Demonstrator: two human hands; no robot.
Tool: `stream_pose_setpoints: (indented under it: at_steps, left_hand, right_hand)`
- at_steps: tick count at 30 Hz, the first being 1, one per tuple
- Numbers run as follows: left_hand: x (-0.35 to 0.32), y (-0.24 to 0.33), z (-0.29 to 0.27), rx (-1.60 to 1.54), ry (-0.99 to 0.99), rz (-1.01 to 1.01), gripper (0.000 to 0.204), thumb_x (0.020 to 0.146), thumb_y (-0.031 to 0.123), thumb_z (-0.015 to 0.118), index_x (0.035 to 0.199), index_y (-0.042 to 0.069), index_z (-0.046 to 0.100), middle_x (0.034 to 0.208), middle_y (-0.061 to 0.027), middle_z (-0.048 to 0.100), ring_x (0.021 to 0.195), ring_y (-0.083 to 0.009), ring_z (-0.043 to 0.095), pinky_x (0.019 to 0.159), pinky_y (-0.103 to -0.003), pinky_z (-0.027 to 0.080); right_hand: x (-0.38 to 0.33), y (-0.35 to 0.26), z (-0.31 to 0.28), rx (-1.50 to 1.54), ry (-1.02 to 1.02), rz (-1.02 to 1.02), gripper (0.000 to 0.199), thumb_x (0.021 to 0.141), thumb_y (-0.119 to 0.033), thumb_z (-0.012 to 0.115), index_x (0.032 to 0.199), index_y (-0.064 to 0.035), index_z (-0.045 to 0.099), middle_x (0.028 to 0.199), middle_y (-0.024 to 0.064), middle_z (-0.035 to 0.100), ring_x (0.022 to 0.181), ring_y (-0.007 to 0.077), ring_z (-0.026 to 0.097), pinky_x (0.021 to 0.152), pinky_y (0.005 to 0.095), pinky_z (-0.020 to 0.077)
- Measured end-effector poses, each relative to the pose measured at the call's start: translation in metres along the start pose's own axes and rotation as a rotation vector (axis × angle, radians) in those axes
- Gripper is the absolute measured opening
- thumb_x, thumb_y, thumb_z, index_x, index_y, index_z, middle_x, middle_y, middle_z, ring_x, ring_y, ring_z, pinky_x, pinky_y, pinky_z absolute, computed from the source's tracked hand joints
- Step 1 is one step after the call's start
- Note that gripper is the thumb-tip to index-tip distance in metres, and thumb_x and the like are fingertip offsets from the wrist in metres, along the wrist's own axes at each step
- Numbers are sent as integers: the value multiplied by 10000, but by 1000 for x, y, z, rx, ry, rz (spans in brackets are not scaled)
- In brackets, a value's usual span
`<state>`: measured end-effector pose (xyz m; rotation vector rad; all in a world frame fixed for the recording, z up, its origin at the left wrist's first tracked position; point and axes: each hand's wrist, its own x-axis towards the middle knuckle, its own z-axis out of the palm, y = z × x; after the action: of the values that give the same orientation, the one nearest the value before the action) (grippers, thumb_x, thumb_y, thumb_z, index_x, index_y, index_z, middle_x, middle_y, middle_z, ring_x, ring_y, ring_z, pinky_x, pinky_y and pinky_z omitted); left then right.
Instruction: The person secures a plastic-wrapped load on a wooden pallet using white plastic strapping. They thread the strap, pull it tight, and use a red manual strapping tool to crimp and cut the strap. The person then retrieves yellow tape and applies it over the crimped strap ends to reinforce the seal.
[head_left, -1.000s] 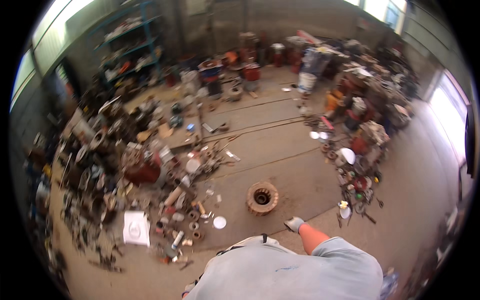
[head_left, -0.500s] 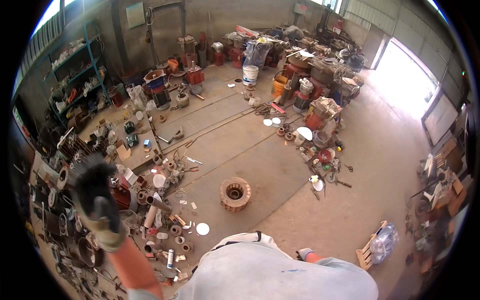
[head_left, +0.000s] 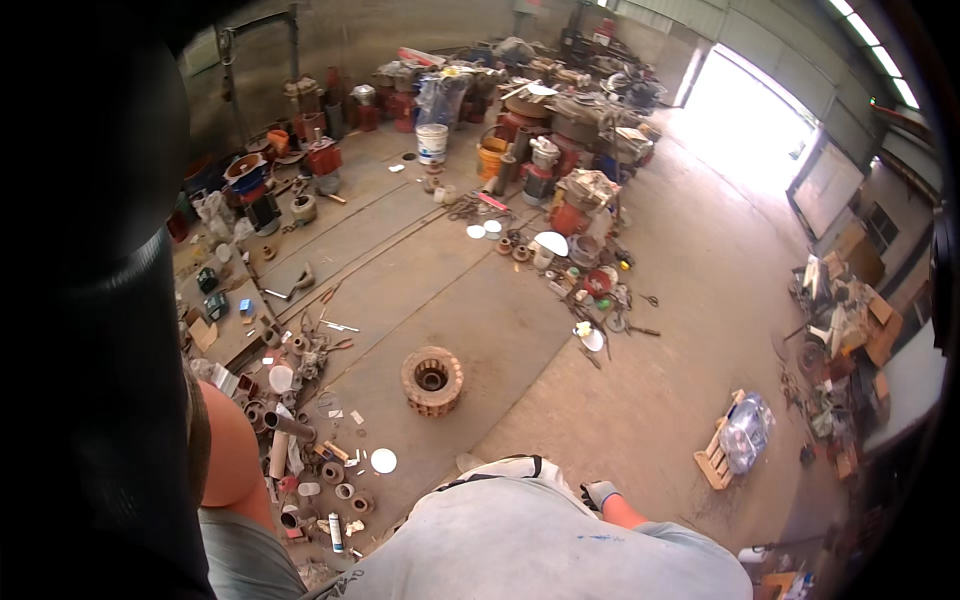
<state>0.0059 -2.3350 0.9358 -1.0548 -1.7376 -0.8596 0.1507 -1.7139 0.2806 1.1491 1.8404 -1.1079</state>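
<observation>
Clearly, the rust-brown metal ring with a notched outer wall and a deep hollow centre (head_left: pixel 432 399) looks like a heavy, stiff thing to handle. I see it sitting hole upward on the dusty grey-brown floor (head_left: pixel 520 330), ahead of the grey-gloved right hand (head_left: pixel 600 494) and to its left, well apart from it. From the thick wall I judge it hard to damage, with a rough skin that should hold well against a glove, though loose rust could let it slip a little. I would take it from both sides, fingers hooked at the notches, or curl them over the inner rim.

The right hand hangs low beside the pale grey shirt (head_left: pixel 540 545); I see nothing in it, but at this size I cannot tell how far its fingers spread. The left hand (head_left: pixel 120 300), as I read the big black blur close to the lens, hides its own fingers, so I cannot tell whether they are spread or curled, or what they touch. Right of the right hand I see a bundle in clear plastic (head_left: pixel 748 432) with a pale slatted wooden pallet (head_left: pixel 713 463); to its left lies a flat white disc (head_left: pixel 383 461).
</observation>
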Motion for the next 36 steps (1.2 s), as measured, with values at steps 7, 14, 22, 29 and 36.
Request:
stream_pose_setpoints:
  at_steps: [7,14,22,29,36]
  left_hand:
    - [11,-60,95,-108,32,21,765,949,414,738,1544,35,442,1475,-210,544,1274,-330,614,1080,-495,509]
    - [82,-87,220,-53,8,64,740,960,414,724,1540,45,447,1465,-200,547,1259,-320,615,1071,-491,510]
    - [151,-162,372,-94,44,81,713,973,414,707,1535,57,453,1453,-187,550,1242,-309,617,1061,-486,511]
    - [177,-260,439,-66,58,47,689,984,414,693,1532,68,458,1442,-176,553,1227,-299,618,1052,-482,513]
    - [155,-415,455,71,115,-13,666,995,415,678,1528,78,463,1431,-165,556,1212,-289,620,1043,-478,514]
  right_hand:
    - [-8,98,-65,-380,-15,-71,303,1033,-391,618,985,-108,717,872,110,746,714,280,718,610,453,551]
    - [76,43,-101,-62,-82,55,271,1030,-376,631,1000,-120,714,868,96,748,723,275,726,618,449,554]
    - [195,-72,-213,396,-21,185,235,1026,-359,646,1017,-133,709,863,81,750,734,269,735,627,445,557]
    - [257,-206,-289,374,85,76,230,1013,-387,688,959,-163,688,833,41,742,695,223,723,591,430,548]
    - [307,-329,-247,176,-225,270,335,1053,-459,529,974,-163,667,914,103,733,879,314,706,747,530,527]
